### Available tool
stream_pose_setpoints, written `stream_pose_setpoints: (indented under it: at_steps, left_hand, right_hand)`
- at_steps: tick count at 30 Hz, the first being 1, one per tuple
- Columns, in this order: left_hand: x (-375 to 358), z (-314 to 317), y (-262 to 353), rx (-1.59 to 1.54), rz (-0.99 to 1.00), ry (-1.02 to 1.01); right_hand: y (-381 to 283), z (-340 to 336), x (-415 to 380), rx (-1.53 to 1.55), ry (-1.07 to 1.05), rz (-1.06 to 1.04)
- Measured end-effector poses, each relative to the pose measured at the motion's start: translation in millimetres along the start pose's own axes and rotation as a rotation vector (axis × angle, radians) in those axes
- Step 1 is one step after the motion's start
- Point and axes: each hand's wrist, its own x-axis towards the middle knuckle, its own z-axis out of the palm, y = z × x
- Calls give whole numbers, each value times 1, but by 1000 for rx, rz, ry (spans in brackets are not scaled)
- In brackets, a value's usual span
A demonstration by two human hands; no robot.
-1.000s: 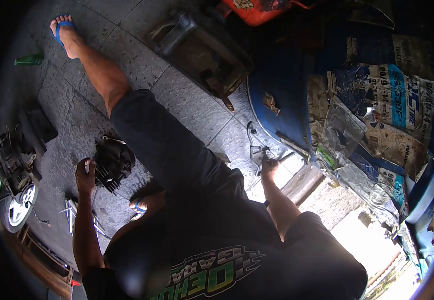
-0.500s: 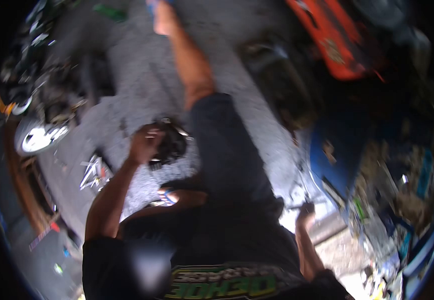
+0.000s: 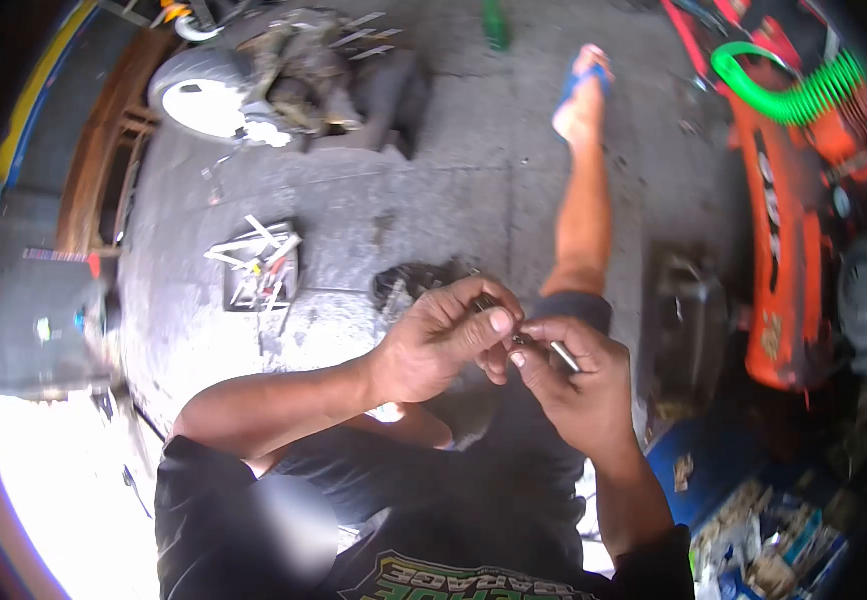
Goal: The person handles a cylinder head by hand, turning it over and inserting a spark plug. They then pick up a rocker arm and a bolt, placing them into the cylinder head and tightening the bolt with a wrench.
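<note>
The left hand (image 3: 439, 345) has thumb and fingers closed on a small dark part (image 3: 487, 302) in the middle of the scene, its tips meeting those of the right hand (image 3: 584, 385), whose thumb and fingers are clamped about a slim pale rod (image 3: 565, 356); whether the two pieces join cannot be told. Grey floor (image 3: 474, 190) stretches far beyond them, edged left by a tray (image 3: 294, 275) of tools and right by the outstretched leg (image 3: 586, 220). "GARAGE" reads on the near shirt (image 3: 434, 555), while white lettering on orange bodywork (image 3: 784, 300) is too blurred.
</note>
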Motion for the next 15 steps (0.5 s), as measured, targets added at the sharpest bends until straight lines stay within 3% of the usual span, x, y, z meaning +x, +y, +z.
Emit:
stream_pose_setpoints:
  at_steps: [2, 3, 4, 5, 6, 7, 9, 11, 15]
  left_hand:
    - [-15, -32, 13, -57, 38, 140]
    - [-25, -44, 19, -29, 30, 271]
    - [-32, -54, 24, -13, 15, 370]
    - [-39, -61, 27, -19, 24, 479]
    - [-46, -67, 26, -26, 15, 557]
    - [-52, -78, 21, -82, 40, 529]
    - [-57, -94, 13, -158, 98, 441]
    - [-54, -100, 9, -166, 156, 361]
    - [-68, -110, 11, -73, 65, 408]
  right_hand:
    - [-3, 18, 33, 189, -19, 34]
    - [6, 32, 47, 354, 63, 202]
    - [37, 46, 62, 281, 152, 231]
    - [51, 58, 76, 396, 178, 364]
    - [90, 77, 85, 100, 247, 349]
    - [126, 95, 91, -234, 354, 164]
    - [206, 123, 89, -312, 406, 354]
    - [235, 132, 75, -367, 387, 677]
    - [308, 136, 30, -712, 245, 791]
